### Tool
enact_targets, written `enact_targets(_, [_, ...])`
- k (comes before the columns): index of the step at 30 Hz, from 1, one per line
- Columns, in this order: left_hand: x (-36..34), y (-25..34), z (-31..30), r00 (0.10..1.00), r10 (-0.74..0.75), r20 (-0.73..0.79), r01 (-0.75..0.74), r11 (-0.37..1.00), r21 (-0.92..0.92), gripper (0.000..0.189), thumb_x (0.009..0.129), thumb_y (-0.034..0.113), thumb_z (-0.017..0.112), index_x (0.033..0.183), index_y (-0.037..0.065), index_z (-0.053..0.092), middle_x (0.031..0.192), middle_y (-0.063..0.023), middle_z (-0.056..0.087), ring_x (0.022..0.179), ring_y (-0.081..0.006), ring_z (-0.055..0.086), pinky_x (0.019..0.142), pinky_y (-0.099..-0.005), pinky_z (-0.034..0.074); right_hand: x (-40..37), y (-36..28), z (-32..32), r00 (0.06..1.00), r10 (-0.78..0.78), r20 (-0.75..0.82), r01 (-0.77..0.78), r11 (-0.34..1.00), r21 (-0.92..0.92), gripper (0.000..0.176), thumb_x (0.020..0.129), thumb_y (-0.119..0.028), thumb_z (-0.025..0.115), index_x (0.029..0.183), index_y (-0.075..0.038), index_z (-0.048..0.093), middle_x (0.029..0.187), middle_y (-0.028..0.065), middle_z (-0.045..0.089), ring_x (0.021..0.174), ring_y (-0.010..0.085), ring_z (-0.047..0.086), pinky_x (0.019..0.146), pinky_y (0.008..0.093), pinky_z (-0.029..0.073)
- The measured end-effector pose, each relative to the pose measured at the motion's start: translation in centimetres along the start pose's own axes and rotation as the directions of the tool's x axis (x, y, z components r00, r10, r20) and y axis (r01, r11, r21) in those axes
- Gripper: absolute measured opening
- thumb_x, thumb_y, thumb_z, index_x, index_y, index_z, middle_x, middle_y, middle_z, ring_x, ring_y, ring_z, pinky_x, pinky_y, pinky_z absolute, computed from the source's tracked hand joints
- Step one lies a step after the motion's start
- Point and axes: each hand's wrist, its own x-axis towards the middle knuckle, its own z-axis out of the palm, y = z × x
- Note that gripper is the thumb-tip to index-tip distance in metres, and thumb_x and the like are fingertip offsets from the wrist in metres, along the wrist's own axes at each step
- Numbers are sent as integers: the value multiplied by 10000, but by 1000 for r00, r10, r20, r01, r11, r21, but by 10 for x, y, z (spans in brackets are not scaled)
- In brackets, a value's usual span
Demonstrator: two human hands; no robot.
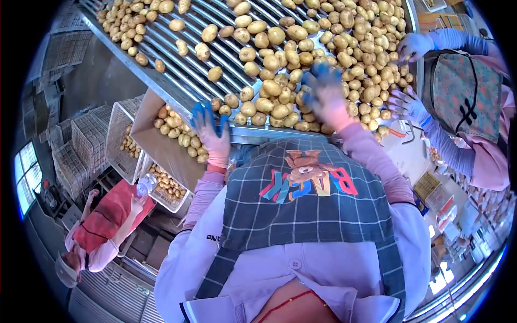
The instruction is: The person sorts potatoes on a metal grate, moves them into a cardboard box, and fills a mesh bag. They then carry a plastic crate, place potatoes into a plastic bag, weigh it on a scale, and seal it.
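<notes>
Potatoes (280,110) lie spread over a roller table (188,43) with metal bars, piled thickest toward the right. My left hand (211,133), in a glove with blue fingers, rests at the table's near edge with fingers spread, beside a few potatoes. Just below it stands a cardboard box (149,142) holding more potatoes. Over the pile, my right hand (327,97) reaches in among the potatoes; motion blurs its blue-gloved fingers, and I cannot tell whether it grips one.
At the right, a co-worker's gloved hands (412,105) touch the pile's edge. A person in a red apron (110,218) stands at lower left beside a white crate (167,188) of potatoes. Stacked crates (97,134) fill the far left. A red-handled tool (397,133) lies near the table's right corner.
</notes>
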Motion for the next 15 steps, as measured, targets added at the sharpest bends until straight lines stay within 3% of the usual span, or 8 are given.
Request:
enact_targets(3, [0, 53, 4, 947, 229, 226, -185, 962, -199, 681, 796, 307, 681, 1385, 69, 436, 1436, -219, 364, 1352, -379, 307, 1135, -499, 170, -38, 20, 32, 979, -191, 71, 191, 982, 9, 522, 857, -393, 589, 1319, -165, 508, 1441, 138, 385, 1370, 337, 301, 1141, 544, 175])
enact_targets(4, [-2, 74, 7, 867, 268, 421, -357, 922, 148, 738, 780, 387, 681, 1395, 78, 412, 1410, -236, 378, 1320, -382, 345, 1121, -503, 200, -35, 35, 40, 985, -170, 29, 171, 985, -25, 524, 853, -412, 593, 1305, -159, 513, 1417, 117, 421, 1362, 312, 318, 1150, 529, 161])
enact_targets(6, [-5, 90, 22, 878, 310, 365, -357, 932, 68, 802, 753, 439, 694, 1422, 131, 378, 1419, -247, 354, 1293, -416, 365, 1103, -521, 236, -18, 54, 40, 999, 46, -19, -49, 981, -186, 512, 847, -389, 597, 1297, -157, 520, 1396, 101, 447, 1350, 290, 335, 1150, 519, 161])
enact_targets(8, [4, 95, 29, 823, 307, 478, -297, 950, -99, 693, 790, 395, 675, 1389, 132, 448, 1441, -237, 358, 1323, -400, 345, 1131, -482, 212, 4, 65, 46, 979, 69, -192, -108, 974, -200, 481, 831, -338, 611, 1262, -134, 548, 1364, 100, 478, 1327, 309, 361, 1136, 530, 174])
enact_targets(10, [32, 88, 35, 848, 415, 330, -319, 896, -307, 497, 795, 275, 692, 1250, 103, 587, 1318, -190, 521, 1255, -347, 455, 1087, -438, 315, 20, 56, 54, 961, 134, -242, -182, 965, -188, 471, 807, -298, 624, 1240, -121, 570, 1359, 117, 487, 1320, 332, 371, 1131, 524, 181])
enact_targets(12, [78, 98, 37, 985, 163, 58, -135, 934, -330, 488, 778, 282, 713, 1215, 96, 600, 1244, -193, 573, 1163, -368, 532, 1020, -422, 399, 26, 38, 69, 875, 333, -351, -333, 941, 62, 478, 802, -285, 623, 1240, -98, 575, 1371, 140, 476, 1317, 351, 371, 1138, 508, 177])
enact_targets(14, [130, 98, 61, 975, 40, -216, -54, 997, -58, 507, 743, 327, 732, 1163, 69, 615, 1137, -197, 628, 1070, -365, 592, 939, -424, 458, 13, 20, 92, 834, 359, -420, -335, 933, 131, 526, 847, -283, 580, 1312, -49, 506, 1394, 175, 447, 1330, 361, 351, 1146, 492, 175])
enact_targets(15, [150, 95, 65, 997, -60, 40, 65, 991, -118, 542, 712, 354, 743, 1161, 80, 616, 1116, -185, 640, 1061, -351, 599, 933, -422, 462, 6, 16, 94, 844, 339, -415, -324, 940, 109, 522, 861, -280, 561, 1322, -46, 494, 1400, 176, 441, 1327, 363, 352, 1148, 490, 172])
